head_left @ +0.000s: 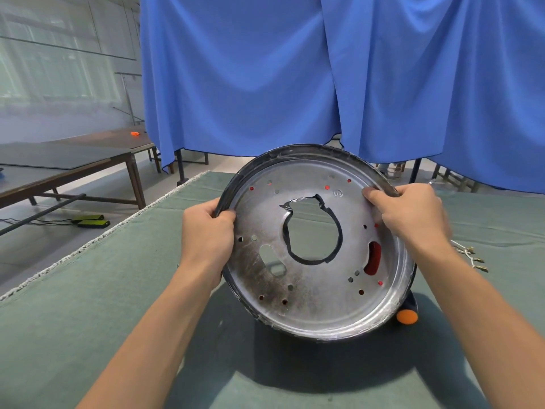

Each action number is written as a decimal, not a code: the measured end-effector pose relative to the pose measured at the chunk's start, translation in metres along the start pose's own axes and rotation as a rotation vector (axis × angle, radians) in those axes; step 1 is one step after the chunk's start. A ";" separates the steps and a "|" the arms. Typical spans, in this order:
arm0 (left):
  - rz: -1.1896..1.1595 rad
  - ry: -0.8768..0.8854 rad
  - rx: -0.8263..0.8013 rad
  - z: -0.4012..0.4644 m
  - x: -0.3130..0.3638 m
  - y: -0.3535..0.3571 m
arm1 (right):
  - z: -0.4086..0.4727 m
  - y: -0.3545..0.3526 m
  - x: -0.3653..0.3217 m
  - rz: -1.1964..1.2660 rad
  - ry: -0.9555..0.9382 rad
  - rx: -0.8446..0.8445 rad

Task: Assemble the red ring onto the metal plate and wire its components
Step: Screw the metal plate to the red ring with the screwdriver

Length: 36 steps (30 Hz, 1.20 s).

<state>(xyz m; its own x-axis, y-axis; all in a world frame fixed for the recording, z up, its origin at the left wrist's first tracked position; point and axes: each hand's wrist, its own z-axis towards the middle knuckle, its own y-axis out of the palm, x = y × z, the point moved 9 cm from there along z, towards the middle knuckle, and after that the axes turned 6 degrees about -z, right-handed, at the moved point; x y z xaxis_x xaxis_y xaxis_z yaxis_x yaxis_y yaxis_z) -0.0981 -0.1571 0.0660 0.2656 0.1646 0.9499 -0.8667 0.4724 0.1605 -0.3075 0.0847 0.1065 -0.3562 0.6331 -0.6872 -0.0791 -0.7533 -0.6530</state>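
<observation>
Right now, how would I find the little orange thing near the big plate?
Start at the green table and find the round metal plate both hands hold. Look under its lower right edge: the orange knob peeks out there, the only bright orange thing nearby.

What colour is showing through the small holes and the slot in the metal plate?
Red, seen in the slot of the metal plate, head view.

I see the round metal plate (312,302) tilted upright at centre frame. Red of the ring (373,258) shows through its holes. White wires (472,256) lie at right.
</observation>
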 end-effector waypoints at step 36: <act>0.096 0.187 -0.058 -0.014 0.026 0.001 | 0.001 0.021 0.002 0.369 -0.053 -0.239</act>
<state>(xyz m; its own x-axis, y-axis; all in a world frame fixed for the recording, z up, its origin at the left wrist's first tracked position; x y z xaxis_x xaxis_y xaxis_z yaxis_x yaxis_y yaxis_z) -0.0866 -0.1402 0.0869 0.2611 0.3662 0.8932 -0.8675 0.4949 0.0507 -0.3104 0.0702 0.0920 -0.3681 0.3144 -0.8750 0.2782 -0.8607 -0.4263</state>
